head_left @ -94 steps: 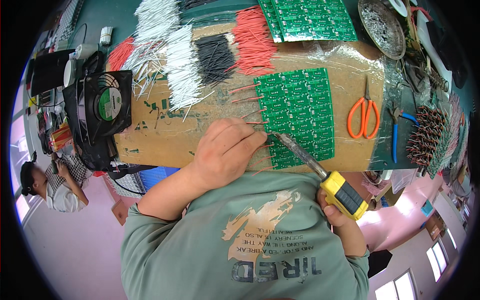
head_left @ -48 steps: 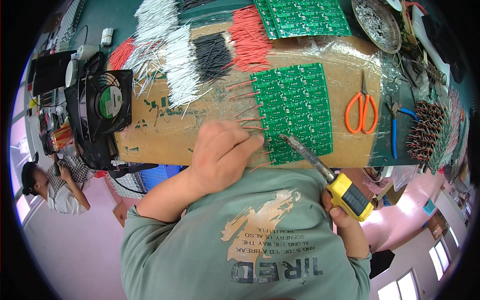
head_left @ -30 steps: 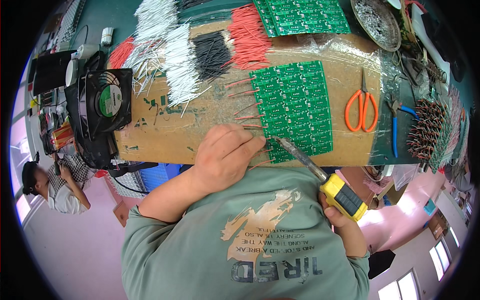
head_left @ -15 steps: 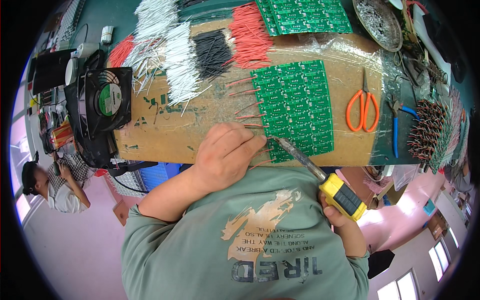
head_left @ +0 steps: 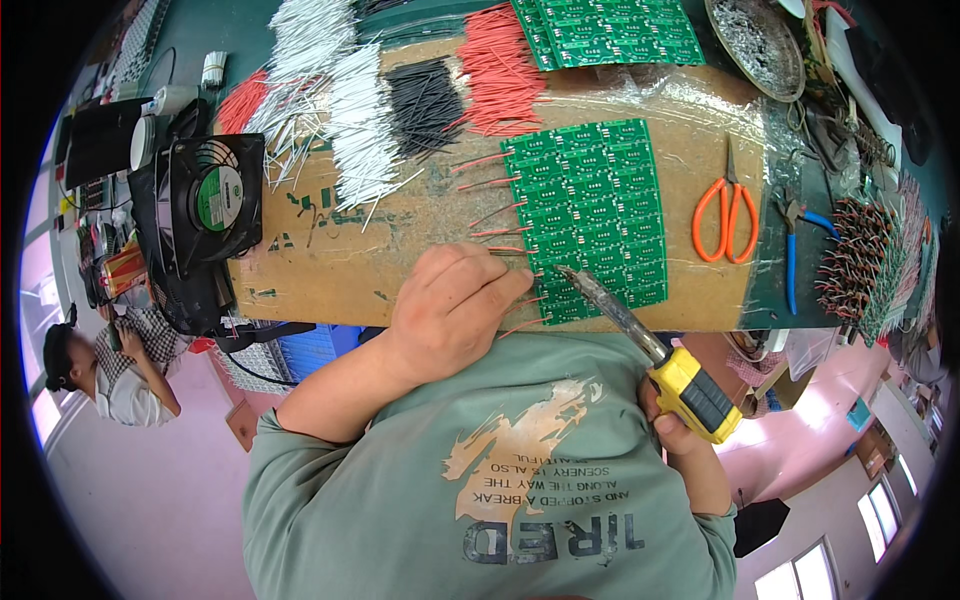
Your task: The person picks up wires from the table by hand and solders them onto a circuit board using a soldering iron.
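Note:
A green circuit board panel (head_left: 590,215) lies in front of me, with several red wires (head_left: 488,183) sticking out from its left edge. At that edge my left hand (head_left: 452,305) is closed, thumb and fingertips pinched on a red wire that they mostly hide. My right hand (head_left: 668,420) grips a soldering iron (head_left: 692,392) by its yellow and black handle. The iron's metal shaft slants up and left, its tip over the lower left part of the panel, a little right of my left fingertips.
Beyond the panel lie piles of red wires (head_left: 500,75), black wires (head_left: 425,105) and white wires (head_left: 362,125). More boards (head_left: 620,35) are stacked behind. Orange-handled scissors (head_left: 726,215) and blue-handled cutters (head_left: 791,260) lie right. A black fan (head_left: 205,200) stands left; a round metal dish (head_left: 757,45) is far right.
The soldering iron's tip has shifted right, away from my left fingertips, and my right hand has moved slightly right with it. My left hand stays in place.

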The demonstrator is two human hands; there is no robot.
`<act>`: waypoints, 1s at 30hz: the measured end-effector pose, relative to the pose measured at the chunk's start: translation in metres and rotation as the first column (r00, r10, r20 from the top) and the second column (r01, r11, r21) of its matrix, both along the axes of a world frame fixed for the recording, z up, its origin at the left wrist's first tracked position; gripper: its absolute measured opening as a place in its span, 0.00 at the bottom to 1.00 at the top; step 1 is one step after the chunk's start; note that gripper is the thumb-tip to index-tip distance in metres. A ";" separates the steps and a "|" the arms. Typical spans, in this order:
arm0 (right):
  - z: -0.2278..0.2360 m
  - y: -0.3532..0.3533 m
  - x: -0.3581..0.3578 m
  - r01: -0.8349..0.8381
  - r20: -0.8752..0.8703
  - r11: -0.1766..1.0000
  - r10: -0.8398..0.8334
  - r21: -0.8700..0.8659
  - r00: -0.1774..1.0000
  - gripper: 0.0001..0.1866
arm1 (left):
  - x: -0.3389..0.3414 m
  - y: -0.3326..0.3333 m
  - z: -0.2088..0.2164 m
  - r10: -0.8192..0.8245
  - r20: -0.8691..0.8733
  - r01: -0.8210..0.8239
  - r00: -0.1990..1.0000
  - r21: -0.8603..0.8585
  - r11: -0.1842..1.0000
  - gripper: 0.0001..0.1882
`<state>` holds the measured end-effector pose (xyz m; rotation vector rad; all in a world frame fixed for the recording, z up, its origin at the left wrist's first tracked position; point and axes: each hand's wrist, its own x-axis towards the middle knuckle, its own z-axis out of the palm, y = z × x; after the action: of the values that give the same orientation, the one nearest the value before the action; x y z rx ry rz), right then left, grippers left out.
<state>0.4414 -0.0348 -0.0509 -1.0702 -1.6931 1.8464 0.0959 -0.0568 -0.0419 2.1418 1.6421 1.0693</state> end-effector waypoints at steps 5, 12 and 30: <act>0.001 -0.002 0.002 0.015 -0.014 0.999 -0.015 -0.043 1.000 0.23 | 0.000 0.000 -0.001 -0.003 0.000 0.003 1.000 0.005 1.000 0.22; 0.003 0.000 0.009 -0.061 0.005 0.998 0.061 -0.007 0.998 0.22 | 0.002 0.001 0.000 0.002 0.000 -0.002 1.000 0.042 0.999 0.20; 0.002 -0.001 0.010 -0.119 0.042 0.960 0.112 0.255 0.993 0.21 | 0.011 -0.013 0.000 -0.027 -0.020 0.028 0.999 0.042 0.999 0.19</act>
<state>0.4510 -0.0357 -0.0488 -0.9113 -1.9844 1.6265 0.1064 -0.0694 -0.0419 2.2009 1.6075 1.0880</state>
